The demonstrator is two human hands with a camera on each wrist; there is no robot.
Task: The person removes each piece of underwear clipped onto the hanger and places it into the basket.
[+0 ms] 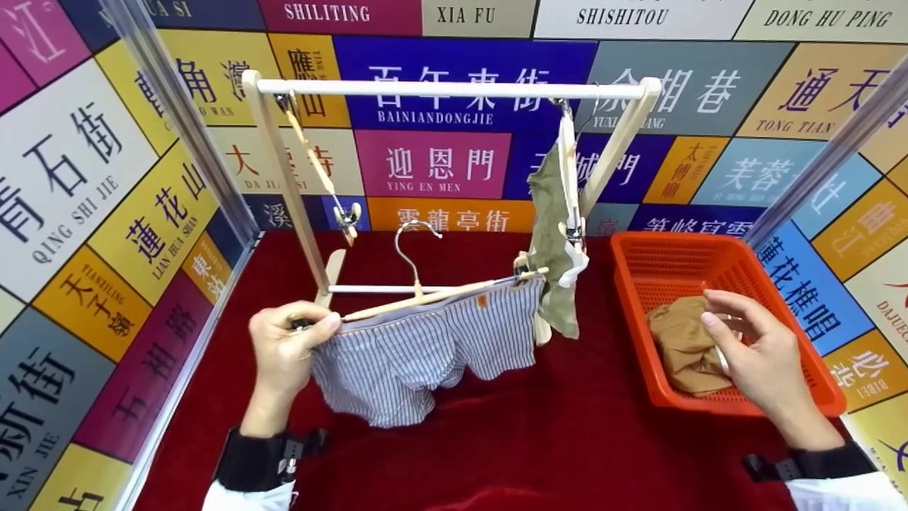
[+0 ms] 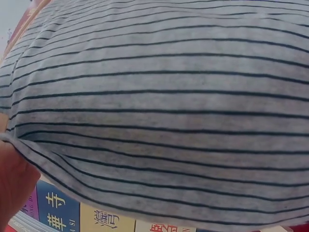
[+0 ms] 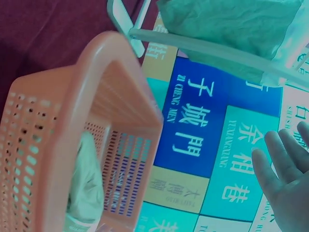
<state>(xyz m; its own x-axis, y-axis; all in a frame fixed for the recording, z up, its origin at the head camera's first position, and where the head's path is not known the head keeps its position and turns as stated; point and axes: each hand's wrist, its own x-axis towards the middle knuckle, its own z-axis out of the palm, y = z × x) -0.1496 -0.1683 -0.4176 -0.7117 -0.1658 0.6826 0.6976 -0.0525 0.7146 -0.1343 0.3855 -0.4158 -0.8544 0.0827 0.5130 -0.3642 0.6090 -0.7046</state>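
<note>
Grey shorts with dark stripes point(image 1: 425, 348) hang from a wooden clip hanger point(image 1: 425, 301) with a metal hook, its far-right clip at the waistband. My left hand point(image 1: 284, 348) pinches the left end of this hanger and the waistband corner, beside a dark metal clip point(image 1: 301, 324). The shorts fill most of the left wrist view. Over the red basket point(image 1: 642, 355) hovers my right hand point(image 1: 762, 355), fingers relaxed and spread slightly, holding nothing. Beneath it a crumpled brown garment point(image 1: 684, 348) lies in the basket.
Behind the shorts stands a small wooden rack with a white rail point(image 1: 440, 89). An unused clip hanger point(image 1: 316, 156) hangs at its left, and an olive green garment point(image 1: 553, 248) on another hanger at its right. Dark red cloth point(image 1: 539, 447) covers the table; printed panels enclose it.
</note>
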